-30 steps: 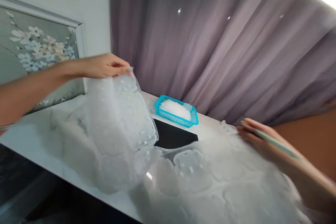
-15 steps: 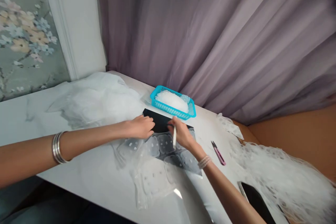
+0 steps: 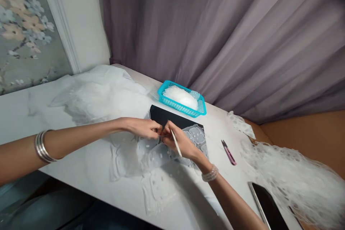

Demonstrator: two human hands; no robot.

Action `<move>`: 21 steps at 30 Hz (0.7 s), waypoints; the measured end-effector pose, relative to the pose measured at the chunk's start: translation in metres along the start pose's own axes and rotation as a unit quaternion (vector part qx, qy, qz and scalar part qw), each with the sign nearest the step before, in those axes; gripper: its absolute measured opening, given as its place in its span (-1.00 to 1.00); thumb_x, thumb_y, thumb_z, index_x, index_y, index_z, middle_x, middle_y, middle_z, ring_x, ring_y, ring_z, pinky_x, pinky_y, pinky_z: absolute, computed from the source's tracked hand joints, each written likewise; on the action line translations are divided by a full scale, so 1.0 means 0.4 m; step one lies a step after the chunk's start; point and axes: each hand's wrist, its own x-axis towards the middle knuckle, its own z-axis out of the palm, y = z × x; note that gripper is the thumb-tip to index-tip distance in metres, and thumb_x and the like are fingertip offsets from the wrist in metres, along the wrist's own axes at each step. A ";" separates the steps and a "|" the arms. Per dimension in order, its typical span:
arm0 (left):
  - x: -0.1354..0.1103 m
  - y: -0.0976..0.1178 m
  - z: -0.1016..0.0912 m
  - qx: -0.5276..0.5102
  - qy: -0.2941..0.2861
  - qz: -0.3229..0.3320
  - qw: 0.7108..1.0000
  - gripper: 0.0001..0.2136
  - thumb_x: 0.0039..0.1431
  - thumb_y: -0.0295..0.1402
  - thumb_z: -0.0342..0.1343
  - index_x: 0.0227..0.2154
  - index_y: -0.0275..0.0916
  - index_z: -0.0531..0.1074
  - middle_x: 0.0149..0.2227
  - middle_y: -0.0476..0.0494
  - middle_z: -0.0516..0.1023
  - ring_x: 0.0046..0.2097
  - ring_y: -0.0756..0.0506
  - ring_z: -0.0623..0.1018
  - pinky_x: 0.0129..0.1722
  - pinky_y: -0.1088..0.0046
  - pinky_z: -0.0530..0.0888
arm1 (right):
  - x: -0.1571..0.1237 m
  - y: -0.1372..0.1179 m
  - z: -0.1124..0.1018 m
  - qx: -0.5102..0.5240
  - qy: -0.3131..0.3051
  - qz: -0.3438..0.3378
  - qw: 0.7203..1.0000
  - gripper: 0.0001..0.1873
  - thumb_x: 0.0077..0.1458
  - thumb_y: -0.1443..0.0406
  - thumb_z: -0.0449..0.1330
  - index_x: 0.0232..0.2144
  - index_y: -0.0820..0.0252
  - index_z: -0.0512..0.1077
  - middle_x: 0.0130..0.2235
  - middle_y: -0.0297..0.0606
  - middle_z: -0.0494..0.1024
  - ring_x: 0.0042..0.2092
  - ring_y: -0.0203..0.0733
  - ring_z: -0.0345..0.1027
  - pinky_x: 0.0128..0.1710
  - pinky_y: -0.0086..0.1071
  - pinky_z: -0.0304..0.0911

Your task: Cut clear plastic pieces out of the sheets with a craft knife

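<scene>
My left hand point(image 3: 149, 128) is closed, its fingers pinched at the upper edge of a sheer white patterned fabric point(image 3: 159, 183). The fabric has rounded square motifs and hangs over a black sheet point(image 3: 161, 115) towards the table's front. My right hand point(image 3: 178, 140) meets the left fingertips and is shut on a slim white pen-like tool point(image 3: 176, 143), which slants across the hand. Its tip lies near the fabric between both hands, too small to make out. Whether the right fingers also grip the fabric cannot be told.
Behind the hands stands a blue basket point(image 3: 183, 104) holding white material. Heaped sheer fabric point(image 3: 107, 93) lies left. On the right are pink thread snips point(image 3: 229, 152), a phone point(image 3: 269, 205), a white scrap point(image 3: 241, 124) and a pile of white cut-away strips point(image 3: 299, 176).
My hands have come together, the right one moving left to the left fingertips. The fabric has shifted on the black sheet. The whole view has tilted slightly.
</scene>
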 end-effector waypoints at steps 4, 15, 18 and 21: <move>0.007 0.007 0.035 -0.020 0.031 0.013 0.999 -0.79 0.22 -0.32 -0.06 -0.51 -0.22 0.33 -0.56 0.03 0.30 -0.52 0.00 0.27 -0.52 0.45 0.17 | -0.002 -0.003 0.014 -0.017 0.039 -0.001 0.999 -0.79 0.01 0.36 0.06 -0.43 0.07 0.03 -0.50 -0.53 0.12 -0.46 -0.34 -0.07 -0.45 -0.45 -0.07; -0.073 0.003 0.063 0.009 0.165 0.087 0.982 -0.70 0.32 -0.36 -0.08 -0.49 -0.25 0.44 -0.47 -0.07 0.44 -0.36 -0.04 0.39 -0.32 0.42 0.28 | 0.014 -0.030 0.060 -0.053 0.095 -0.040 0.993 -0.80 -0.14 0.43 0.01 -0.55 0.11 0.01 -0.63 -0.55 0.15 -0.54 -0.38 -0.08 -0.47 -0.46 -0.06; -0.122 0.013 0.057 0.002 0.188 0.125 0.974 -0.72 0.33 -0.39 -0.07 -0.39 -0.27 0.51 -0.42 -0.08 0.49 -0.40 0.00 0.39 -0.37 0.45 0.28 | 0.008 -0.001 0.043 -0.073 0.119 -0.022 0.990 -0.85 -0.12 0.42 -0.02 -0.58 0.10 0.06 -0.64 -0.50 0.24 -0.55 -0.35 0.04 -0.45 -0.44 -0.01; -0.183 0.026 0.028 -0.033 0.181 0.117 0.976 -0.73 0.35 -0.38 -0.06 -0.22 -0.24 0.57 -0.28 -0.12 0.57 -0.34 -0.01 0.46 -0.34 0.48 0.33 | -0.009 0.033 0.005 -0.096 0.173 0.010 0.980 -0.82 -0.03 0.39 -0.04 -0.58 0.08 0.03 -0.65 -0.46 0.20 -0.56 -0.32 0.04 -0.47 -0.40 -0.04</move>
